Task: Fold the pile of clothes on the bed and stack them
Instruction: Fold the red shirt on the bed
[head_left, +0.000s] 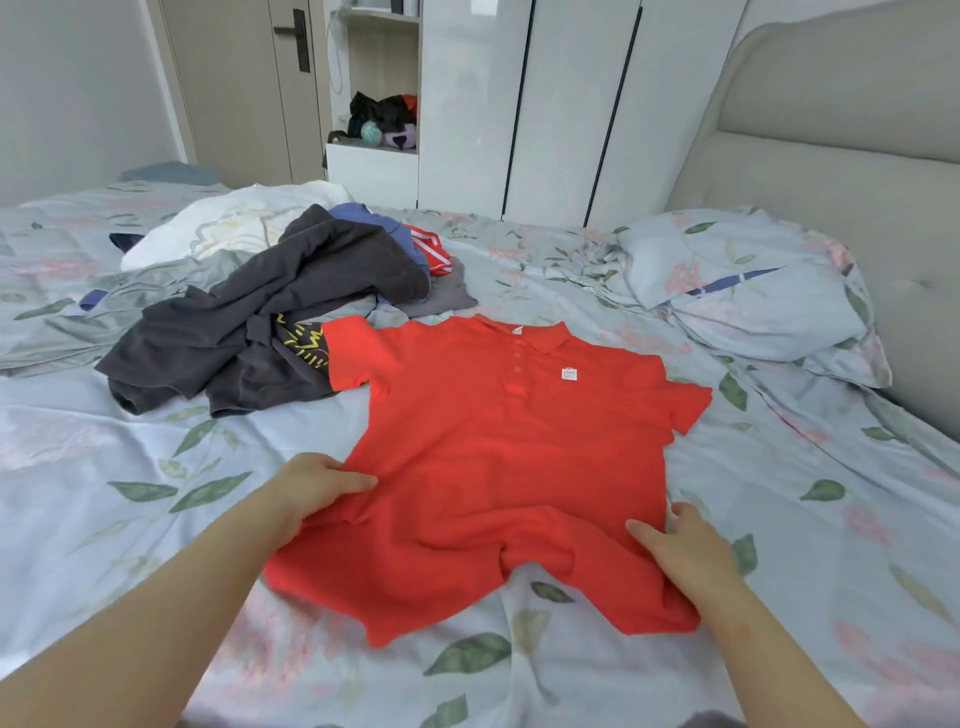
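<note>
Red shirt: lay flat.
Left hand: gripped its 8 o'clock edge.
Right hand: pinched its 4 o'clock edge.

A bed with a pale blue sheet printed with green leaves and pink flowers fills the foreground. A grey padded headboard stands at the right, with a matching pillow beside it. Behind are glossy white wardrobe doors, an open shelf holding dark soft things, and a beige door with a black handle. The light is soft and even.
</note>
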